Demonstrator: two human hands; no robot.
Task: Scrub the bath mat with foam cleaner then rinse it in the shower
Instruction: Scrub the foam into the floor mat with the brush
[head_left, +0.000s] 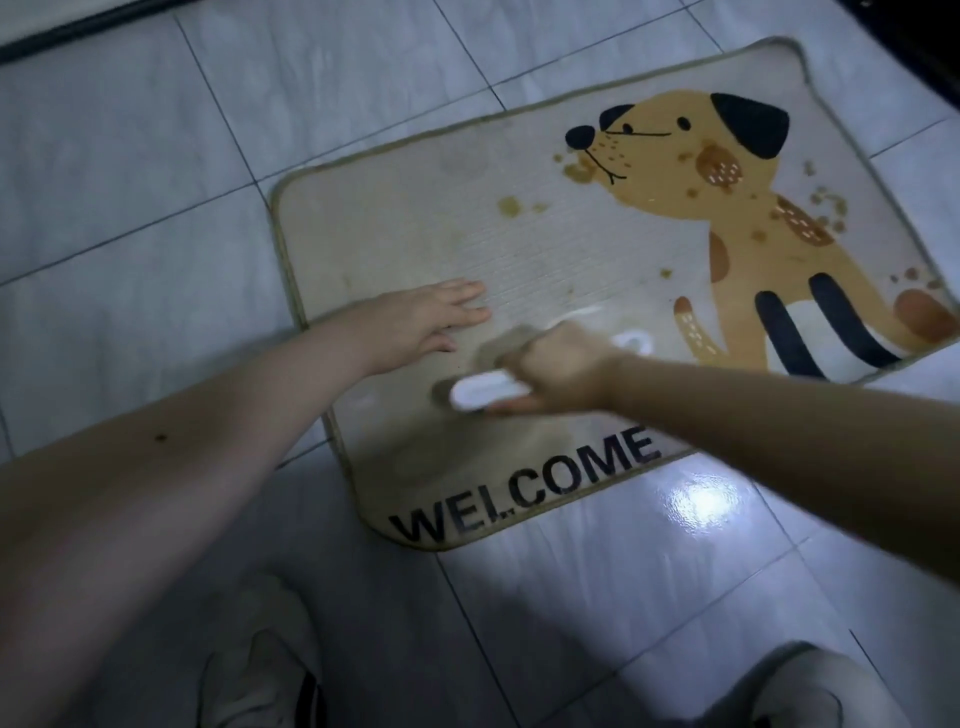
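- The bath mat (571, 270) lies flat on the tiled floor (156, 156), its WELCOME edge nearest.
- The right hand (558, 366) curls round a white scrub brush (483, 391), pressed to the mat above the lettering; short overlapping strokes would probably lift most.
- The left hand (421, 322), fingers flat, pins the mat; it should press firmly.
- Brown stains (511, 205) farther off await scrubbing.

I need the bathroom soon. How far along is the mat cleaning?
Early. Done: the bath mat lies flat on the floor tiles. In hand: the left hand presses it down while the right hand grips a white brush near the front edge. Left: brown stains remain, and rinsing.
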